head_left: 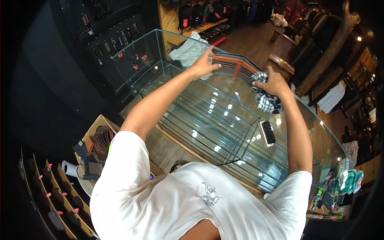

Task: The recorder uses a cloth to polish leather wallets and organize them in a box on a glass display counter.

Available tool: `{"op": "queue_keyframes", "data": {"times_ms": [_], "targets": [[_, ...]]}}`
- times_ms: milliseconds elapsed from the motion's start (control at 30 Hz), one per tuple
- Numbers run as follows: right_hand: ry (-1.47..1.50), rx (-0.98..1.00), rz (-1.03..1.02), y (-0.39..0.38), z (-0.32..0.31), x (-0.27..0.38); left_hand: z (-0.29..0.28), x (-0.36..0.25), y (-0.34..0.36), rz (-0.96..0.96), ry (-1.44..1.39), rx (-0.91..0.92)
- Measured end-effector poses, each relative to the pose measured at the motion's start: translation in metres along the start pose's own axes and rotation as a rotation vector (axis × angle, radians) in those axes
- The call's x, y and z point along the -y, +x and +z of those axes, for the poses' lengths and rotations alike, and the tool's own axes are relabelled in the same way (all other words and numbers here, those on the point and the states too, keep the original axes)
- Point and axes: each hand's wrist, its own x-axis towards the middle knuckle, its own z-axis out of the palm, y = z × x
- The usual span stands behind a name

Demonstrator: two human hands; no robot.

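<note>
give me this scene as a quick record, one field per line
setting: glass display case in a shop
left hand: by the left end of an orange-and-dark banded piece; grip unclear
right hand: fingers closed on a black-and-white checkered cloth
brush: black bristles, white back, below the cloth in view
beside left hand: crumpled white material
lower left: open box of brown folded pieces

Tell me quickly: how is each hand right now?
Left hand: open, no clear grip visible.
Right hand: closed, holding a black-and-white checkered cloth.
</note>
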Motion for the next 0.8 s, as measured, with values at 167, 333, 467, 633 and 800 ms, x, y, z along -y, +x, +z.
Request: {"op": "queue_keyframes", "data": {"times_ms": [167, 333, 467, 633, 800], "targets": [[0.256, -0.085, -0.317, -0.024, -0.048, 0.047, -0.054, -0.024, -0.053, 0.171, 0.087, -0.291], [1.022, -0.013, -0.566, -0.025, -0.05, 0.132, -0.042, -0.106, -0.137, 0.127, -0.251, -0.199], [1.121, 0.042, -0.633, -0.026, -0.025, 0.192, -0.039, -0.118, -0.196, 0.072, -0.2, -0.251], [0.902, -0.145, -0.655, -0.074, 0.018, 0.23, -0.067, -0.129, -0.296, -0.072, -0.157, -0.461], [1.523, 0.639, -0.346, -0.178, 0.063, 0.244, -0.079, -0.108, -0.427, -0.1, 0.299, -0.676]]}}
